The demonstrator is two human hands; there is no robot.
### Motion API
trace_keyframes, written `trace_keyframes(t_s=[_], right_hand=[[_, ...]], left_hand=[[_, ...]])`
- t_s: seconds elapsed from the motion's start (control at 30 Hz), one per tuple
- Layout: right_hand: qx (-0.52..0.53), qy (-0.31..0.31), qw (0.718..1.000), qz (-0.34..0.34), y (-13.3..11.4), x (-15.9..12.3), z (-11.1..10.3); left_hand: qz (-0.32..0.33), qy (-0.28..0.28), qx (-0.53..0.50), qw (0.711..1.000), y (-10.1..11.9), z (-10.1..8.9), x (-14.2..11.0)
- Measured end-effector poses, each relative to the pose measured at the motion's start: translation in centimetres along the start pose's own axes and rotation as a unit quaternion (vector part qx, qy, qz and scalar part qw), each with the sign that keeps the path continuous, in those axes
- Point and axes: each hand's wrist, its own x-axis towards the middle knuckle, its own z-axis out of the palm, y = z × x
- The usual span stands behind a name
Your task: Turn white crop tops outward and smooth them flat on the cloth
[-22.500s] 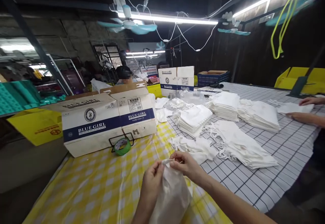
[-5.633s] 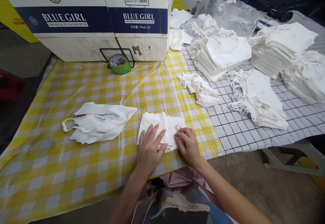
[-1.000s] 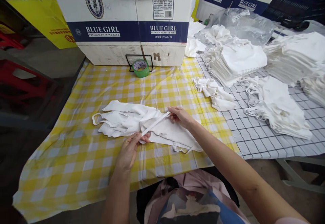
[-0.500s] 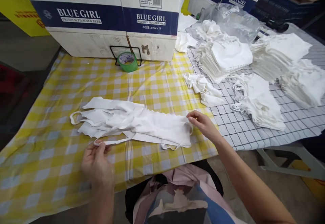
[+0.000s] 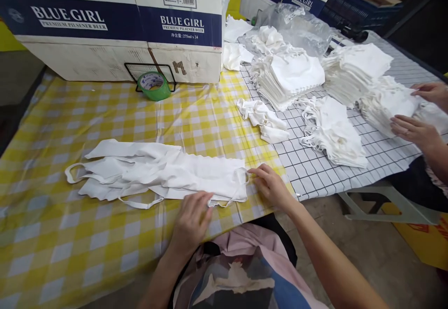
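A white strappy garment (image 5: 217,173) lies stretched flat in front of me. Its right end has thin strap loops, and its left end overlaps a crumpled white strappy garment (image 5: 119,169). My right hand (image 5: 271,187) is at the right end, thumb and fingertips closed on a strap loop. At the lower edge, beside another strap, is my left hand (image 5: 194,215); its fingers are bent, with a gap between thumb and forefinger. Whether its fingertips touch the strap is hard to see. One loose strap (image 5: 142,204) curves out below the overlap.
A beer carton (image 5: 112,57) stands at the back, with green tape (image 5: 154,86) in front. Stacks of white garments (image 5: 294,75) and a bunched one (image 5: 264,120) lie to the right. Another person's hands (image 5: 416,131) handle white cloth at far right. A stool (image 5: 392,206) stands below.
My left hand has released the long strap and moved right to the garment's lower edge. My right hand stays at the right end. Another person's hands have come into view.
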Motion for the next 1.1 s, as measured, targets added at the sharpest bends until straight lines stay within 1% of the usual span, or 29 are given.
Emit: trace_keyframes(t_s=[0.03, 0.07, 0.13, 0.2, 0.23, 0.3, 0.33, 0.37, 0.4, 0.43, 0.5, 0.57, 0.63, 0.73, 0.83, 0.9, 0.97, 1.03, 1.1], right_hand=[[-0.018, -0.014, 1.0, -0.014, -0.1, 0.2, 0.1], [-0.032, -0.026, 0.999, -0.024, -0.2, 0.4, 0.2], [-0.039, -0.037, 0.998, -0.029, -0.2, 0.9, 0.1], [-0.006, -0.037, 0.999, -0.024, -0.3, 1.5, -0.3], [0.026, -0.039, 0.999, -0.023, -0.4, 1.8, -0.6], [0.106, -0.056, 0.993, -0.019, -0.8, 2.4, -1.4], [0.149, -0.069, 0.986, -0.015, -1.0, 2.7, -1.7], [0.191, -0.081, 0.978, -0.007, -1.3, 3.0, -1.9], [0.232, -0.093, 0.968, 0.005, -1.6, 3.4, -2.0], [0.273, -0.104, 0.956, 0.019, -1.9, 3.7, -2.0], [0.339, -0.123, 0.932, 0.048, -2.2, 4.2, -1.7], [0.374, -0.134, 0.915, 0.07, -2.3, 4.8, -1.1], [0.389, -0.137, 0.907, 0.08, -2.2, 5.3, -0.7], [0.415, -0.138, 0.895, 0.085, -1.9, 5.8, -0.4], [0.412, -0.134, 0.897, 0.092, -1.8, 6.1, -0.3], [0.387, -0.122, 0.908, 0.1, -1.8, 6.3, -0.2], [0.364, -0.111, 0.918, 0.107, -1.8, 6.5, -0.1], [0.356, -0.114, 0.921, 0.112, -1.8, 6.6, 0.0], [0.363, -0.126, 0.915, 0.12, -1.9, 6.7, 0.0]], left_hand=[[0.017, -0.043, -0.014, 0.999, 0.6, 0.7, 0.2], [0.021, -0.074, -0.023, 0.997, 1.0, 1.2, 0.4], [-0.008, -0.108, -0.052, 0.993, 1.6, 1.7, 1.0], [-0.076, -0.12, -0.113, 0.983, 1.8, 1.4, 1.5], [-0.12, -0.122, -0.154, 0.973, 1.7, 1.0, 1.7], [-0.207, -0.128, -0.24, 0.94, 1.4, 0.2, 2.2], [-0.241, -0.129, -0.275, 0.922, 1.2, -0.2, 2.4], [-0.264, -0.125, -0.299, 0.909, 0.9, -0.5, 2.5], [-0.279, -0.117, -0.31, 0.901, 0.7, -0.7, 2.6], [-0.288, -0.107, -0.309, 0.9, 0.6, -0.7, 2.7], [-0.3, -0.084, -0.281, 0.908, 0.4, -0.6, 2.8], [-0.312, -0.061, -0.244, 0.916, 0.4, -0.3, 2.8], [-0.316, -0.038, -0.208, 0.925, 0.4, -0.1, 2.8], [-0.302, -0.009, -0.17, 0.938, 0.3, 0.2, 2.8], [-0.284, 0.004, -0.189, 0.94, 0.1, 0.2, 2.8], [-0.28, 0.008, -0.221, 0.934, -0.1, 0.1, 2.9], [-0.294, -0.009, -0.256, 0.921, -0.5, -0.1, 2.9], [-0.32, -0.039, -0.289, 0.902, -1.0, -0.4, 3.0], [-0.344, -0.051, -0.319, 0.882, -1.6, -0.6, 3.1]])
